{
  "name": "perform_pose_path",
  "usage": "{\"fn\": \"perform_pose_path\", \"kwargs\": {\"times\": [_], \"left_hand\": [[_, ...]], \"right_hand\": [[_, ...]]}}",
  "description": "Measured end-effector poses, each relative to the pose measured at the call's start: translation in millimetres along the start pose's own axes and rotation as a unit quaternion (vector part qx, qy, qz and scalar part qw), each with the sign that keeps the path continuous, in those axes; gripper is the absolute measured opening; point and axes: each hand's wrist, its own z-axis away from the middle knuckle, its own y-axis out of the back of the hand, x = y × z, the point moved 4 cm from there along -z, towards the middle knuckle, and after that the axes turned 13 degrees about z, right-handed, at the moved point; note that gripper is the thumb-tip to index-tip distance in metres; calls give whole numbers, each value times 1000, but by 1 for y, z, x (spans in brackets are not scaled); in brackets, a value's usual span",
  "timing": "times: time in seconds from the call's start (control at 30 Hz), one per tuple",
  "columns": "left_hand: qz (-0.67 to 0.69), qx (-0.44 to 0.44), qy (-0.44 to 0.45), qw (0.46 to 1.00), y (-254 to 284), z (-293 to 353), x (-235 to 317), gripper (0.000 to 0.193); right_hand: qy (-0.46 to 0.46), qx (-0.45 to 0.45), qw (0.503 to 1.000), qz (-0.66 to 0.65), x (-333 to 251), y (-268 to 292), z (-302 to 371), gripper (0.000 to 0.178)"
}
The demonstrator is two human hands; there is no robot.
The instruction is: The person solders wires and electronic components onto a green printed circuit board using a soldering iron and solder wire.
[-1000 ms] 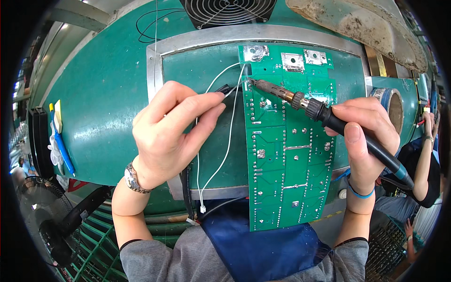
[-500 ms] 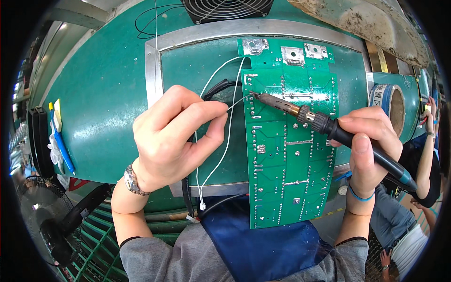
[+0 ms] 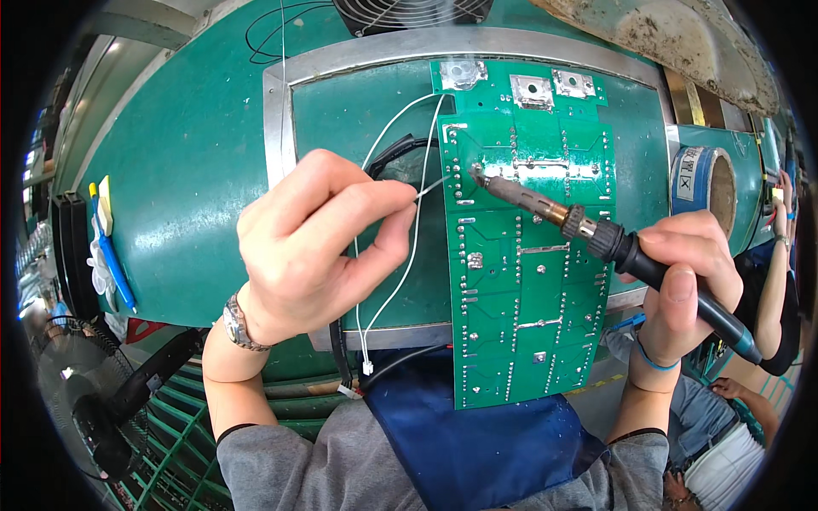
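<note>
A long green circuit board lies lengthwise in front of me, its soldered side up, the near end reaching over my blue apron. My right hand is wrapped round the black handle of a soldering iron. The iron's tip is over the board's upper left part, just right of a column of solder joints; whether it touches cannot be told. Between thumb and forefinger my left hand pinches a thin strand of solder wire, which points at the board's left edge. White wires with a small plug loop beside that hand.
A metal frame borders the green work surface. A black fan stands at the far edge. To the right is a roll with a blue-and-white side; at left lies a blue pen-like tool. Other people are at the right.
The iron's tip has moved right and slightly nearer, off the left column of joints. My right hand has shifted right. The board has slid slightly away from me; the left hand barely moved.
</note>
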Motion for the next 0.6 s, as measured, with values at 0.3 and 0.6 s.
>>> {"fn": "perform_pose_path", "kwargs": {"times": [0.3,0.6], "left_hand": [[17,-35,-36,999,-8,5,-3,24],[8,-32,-35,999,-4,4,5,26]], "right_hand": [[-12,-48,999,8,-2,-11,1,15],[19,-31,999,16,1,3,7,19]]}}
